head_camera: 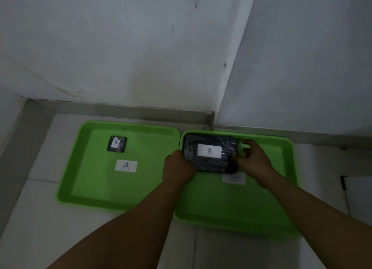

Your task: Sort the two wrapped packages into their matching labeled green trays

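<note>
Two green trays sit side by side on the tiled floor against the wall. Tray A [96, 196] already holds the small package marked A [117, 144], lying near its far left corner, above the tray's own A label [126, 165]; we count that half as done.

Both our hands are on the large package marked B [210, 153], over the far left part of tray B [237, 212]. Left hand [178, 168] is closed round its near left corner; right hand [254, 158] grips the right end, thumb and fingers spread along it. The tray's B label [234, 178] lies just in front, partly shadowed.

We cannot tell whether the package rests on the tray floor or hangs just above it. Left to do, as we judge: set it down, let go
</note>
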